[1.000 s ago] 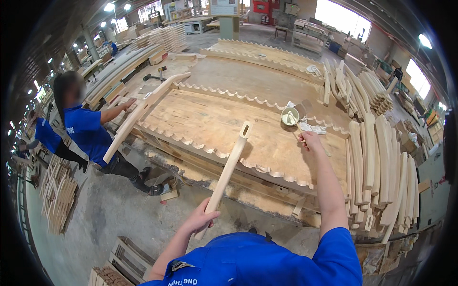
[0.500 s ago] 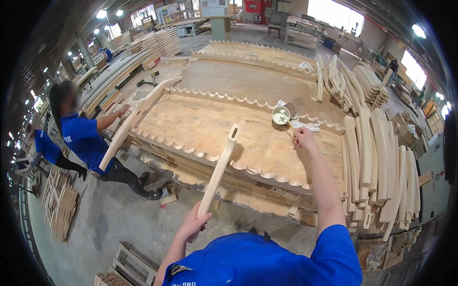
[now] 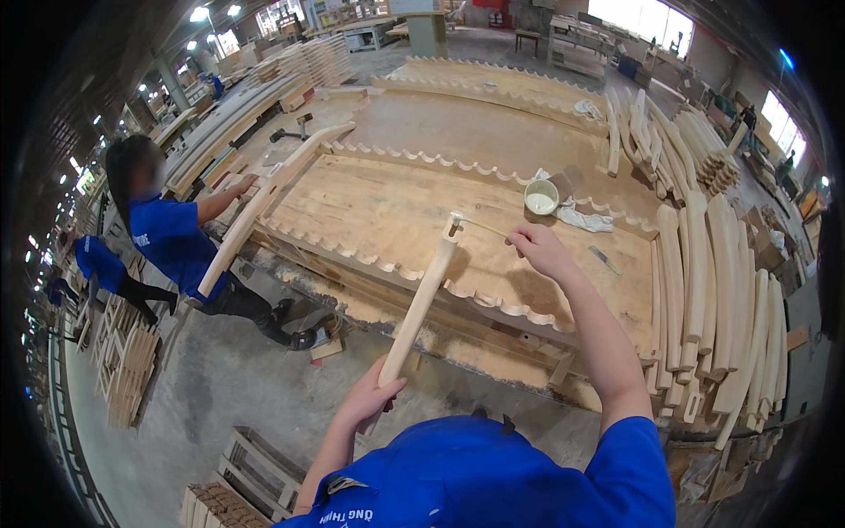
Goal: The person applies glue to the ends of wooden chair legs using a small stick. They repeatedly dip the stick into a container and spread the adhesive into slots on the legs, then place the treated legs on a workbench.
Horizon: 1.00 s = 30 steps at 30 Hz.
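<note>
Indoors, concrete floor (image 3: 207,387) borders scalloped table (image 3: 378,204); left grip (image 3: 368,398) clamps rail (image 3: 421,304), right grip (image 3: 539,247) stick (image 3: 484,228).

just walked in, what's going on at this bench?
The person's left hand grips the lower end of a pale wooden piece, angled up over the bench edge. The right hand holds a thin stick, its tip at the slot in the piece's upper end. A cup with pale contents stands farther back, beside a white cloth. To the left, a co-worker stands with one arm extended toward a longer, curved wooden piece.
</note>
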Each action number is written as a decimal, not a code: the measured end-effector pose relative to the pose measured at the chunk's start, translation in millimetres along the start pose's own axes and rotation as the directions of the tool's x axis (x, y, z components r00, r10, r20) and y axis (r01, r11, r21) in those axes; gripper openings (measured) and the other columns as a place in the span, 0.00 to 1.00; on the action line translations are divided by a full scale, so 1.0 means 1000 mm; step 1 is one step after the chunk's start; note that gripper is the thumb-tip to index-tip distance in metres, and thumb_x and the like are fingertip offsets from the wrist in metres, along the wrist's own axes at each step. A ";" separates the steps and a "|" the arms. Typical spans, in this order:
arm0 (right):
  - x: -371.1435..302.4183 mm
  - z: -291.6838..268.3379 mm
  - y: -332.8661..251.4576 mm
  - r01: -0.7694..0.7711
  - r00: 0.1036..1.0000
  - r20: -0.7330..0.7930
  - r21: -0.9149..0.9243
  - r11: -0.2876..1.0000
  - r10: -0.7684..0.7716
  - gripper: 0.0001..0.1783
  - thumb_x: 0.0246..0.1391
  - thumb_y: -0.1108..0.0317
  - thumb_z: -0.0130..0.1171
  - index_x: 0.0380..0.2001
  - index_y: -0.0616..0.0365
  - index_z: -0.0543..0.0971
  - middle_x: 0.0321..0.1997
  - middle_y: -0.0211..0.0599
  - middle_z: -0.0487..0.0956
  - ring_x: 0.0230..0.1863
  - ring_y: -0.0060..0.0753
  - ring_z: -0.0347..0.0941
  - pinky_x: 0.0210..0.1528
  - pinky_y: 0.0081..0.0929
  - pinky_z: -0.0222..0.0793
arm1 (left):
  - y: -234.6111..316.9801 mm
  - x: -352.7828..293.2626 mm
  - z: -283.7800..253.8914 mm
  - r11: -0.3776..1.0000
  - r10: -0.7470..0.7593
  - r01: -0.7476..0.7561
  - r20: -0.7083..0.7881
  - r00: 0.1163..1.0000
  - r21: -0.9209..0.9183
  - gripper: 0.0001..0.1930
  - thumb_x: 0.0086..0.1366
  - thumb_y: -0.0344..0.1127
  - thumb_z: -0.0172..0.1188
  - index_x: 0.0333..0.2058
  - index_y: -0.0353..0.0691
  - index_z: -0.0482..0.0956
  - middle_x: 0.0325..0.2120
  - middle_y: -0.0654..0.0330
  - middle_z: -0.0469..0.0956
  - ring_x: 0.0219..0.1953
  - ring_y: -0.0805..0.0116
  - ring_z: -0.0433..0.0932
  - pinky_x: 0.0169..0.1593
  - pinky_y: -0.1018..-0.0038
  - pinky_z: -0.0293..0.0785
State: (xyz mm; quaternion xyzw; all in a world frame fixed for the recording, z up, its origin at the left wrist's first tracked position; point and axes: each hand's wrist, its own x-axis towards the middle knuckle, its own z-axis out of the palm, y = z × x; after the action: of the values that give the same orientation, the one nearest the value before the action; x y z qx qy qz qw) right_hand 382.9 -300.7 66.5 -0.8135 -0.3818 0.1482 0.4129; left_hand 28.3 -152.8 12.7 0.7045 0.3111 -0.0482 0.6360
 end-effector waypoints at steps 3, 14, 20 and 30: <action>0.004 0.005 0.002 -0.074 0.996 0.051 -0.042 0.996 0.076 0.16 0.53 0.59 0.47 0.31 0.60 0.78 0.21 0.37 0.76 0.24 0.31 0.71 0.29 0.29 0.65 | -0.004 0.003 0.001 1.000 0.010 -0.010 0.005 1.000 -0.009 0.31 0.57 0.39 0.56 0.58 0.41 0.57 0.22 0.62 0.70 0.18 0.76 0.69 0.22 0.78 0.68; -0.001 0.032 0.006 0.024 0.932 -0.336 -0.320 0.947 -0.137 0.14 0.54 0.57 0.48 0.31 0.54 0.78 0.30 0.39 0.78 0.34 0.45 0.73 0.35 0.39 0.68 | 0.000 0.003 0.001 0.999 -0.026 0.027 0.021 0.999 -0.030 0.28 0.58 0.36 0.56 0.57 0.40 0.57 0.19 0.63 0.67 0.17 0.76 0.68 0.21 0.77 0.68; -0.007 0.028 0.004 0.059 0.962 -0.233 -0.333 0.941 -0.143 0.14 0.53 0.58 0.48 0.30 0.54 0.78 0.30 0.40 0.78 0.34 0.46 0.73 0.35 0.39 0.68 | 0.002 0.002 0.000 0.998 -0.046 0.047 0.019 0.999 -0.051 0.29 0.58 0.36 0.56 0.57 0.40 0.57 0.19 0.63 0.67 0.16 0.76 0.68 0.21 0.77 0.68; 0.008 0.022 0.006 -0.001 0.967 -0.239 -0.334 0.943 -0.084 0.15 0.54 0.57 0.47 0.29 0.54 0.77 0.29 0.43 0.78 0.32 0.48 0.74 0.33 0.41 0.68 | 0.003 0.002 0.000 0.998 -0.045 0.046 0.019 0.999 -0.041 0.29 0.58 0.36 0.57 0.57 0.40 0.57 0.19 0.63 0.68 0.16 0.76 0.68 0.21 0.77 0.69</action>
State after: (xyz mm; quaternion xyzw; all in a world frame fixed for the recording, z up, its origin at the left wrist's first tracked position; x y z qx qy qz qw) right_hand 379.4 -284.8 48.8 -0.8751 -0.3634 -0.0308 0.3181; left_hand 31.6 -152.3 14.3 0.6834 0.3223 -0.0628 0.6521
